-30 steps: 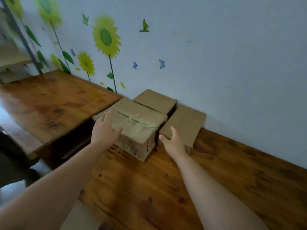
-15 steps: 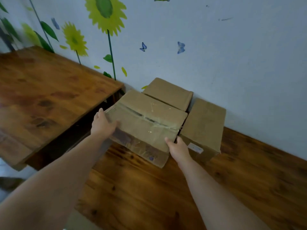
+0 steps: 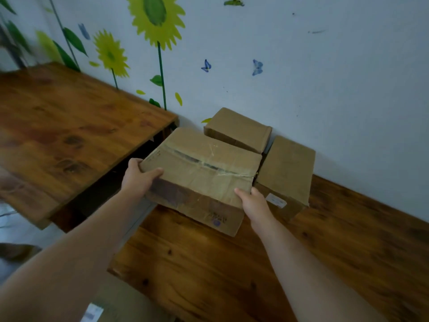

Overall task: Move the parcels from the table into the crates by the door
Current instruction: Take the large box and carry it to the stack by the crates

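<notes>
Three brown cardboard parcels sit on a wooden table (image 3: 232, 263) by the wall. The big taped parcel (image 3: 199, 168) is nearest, tilted with its near edge raised. My left hand (image 3: 139, 180) grips its left corner, thumb on top. My right hand (image 3: 253, 203) holds its right near corner, fingers tucked in the gap beside it. A smaller parcel (image 3: 239, 127) lies behind against the wall. A third parcel (image 3: 287, 173), with a white label, stands to the right. No crates are in view.
A second wooden table (image 3: 65, 135) stands to the left, with a dark gap between the two. The pale wall (image 3: 325, 77) with sunflower and butterfly stickers runs right behind the parcels. A cardboard piece with a white label (image 3: 92, 314) shows at the bottom left, below the table edge.
Both hands went from resting beside the big parcel to gripping its corners. Its near edge has lifted and it has come toward me. The view has moved closer.
</notes>
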### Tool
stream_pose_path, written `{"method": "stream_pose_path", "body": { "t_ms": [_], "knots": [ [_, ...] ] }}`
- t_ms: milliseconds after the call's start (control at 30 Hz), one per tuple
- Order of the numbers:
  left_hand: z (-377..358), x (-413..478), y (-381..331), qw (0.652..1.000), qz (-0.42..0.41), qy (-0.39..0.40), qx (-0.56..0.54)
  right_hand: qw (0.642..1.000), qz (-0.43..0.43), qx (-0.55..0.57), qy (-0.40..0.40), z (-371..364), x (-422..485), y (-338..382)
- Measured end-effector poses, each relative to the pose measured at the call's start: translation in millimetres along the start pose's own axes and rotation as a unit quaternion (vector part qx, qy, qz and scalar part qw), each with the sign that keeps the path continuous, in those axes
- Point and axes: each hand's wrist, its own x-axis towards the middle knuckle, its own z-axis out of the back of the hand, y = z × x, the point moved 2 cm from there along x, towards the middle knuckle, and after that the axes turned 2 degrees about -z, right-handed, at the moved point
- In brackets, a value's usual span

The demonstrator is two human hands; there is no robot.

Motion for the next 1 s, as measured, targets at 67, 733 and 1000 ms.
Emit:
{"method": "stream_pose_path", "body": {
  "t_ms": [67, 733, 1000],
  "knots": [
    [16, -17, -3, 0.998, -0.004, 0.013, -0.057, 1.000, 0.015, 0.020, 0.012, 6, -17, 5],
    [71, -136, -60, 0.967, -0.124, 0.143, -0.169, 0.983, 0.137, 0.109, 0.055, 87, -106, 10],
    [65, -154, -54, 0.943, -0.094, 0.233, -0.219, 0.986, 0.067, 0.129, 0.077, 114, -117, 22]
  ]
}}
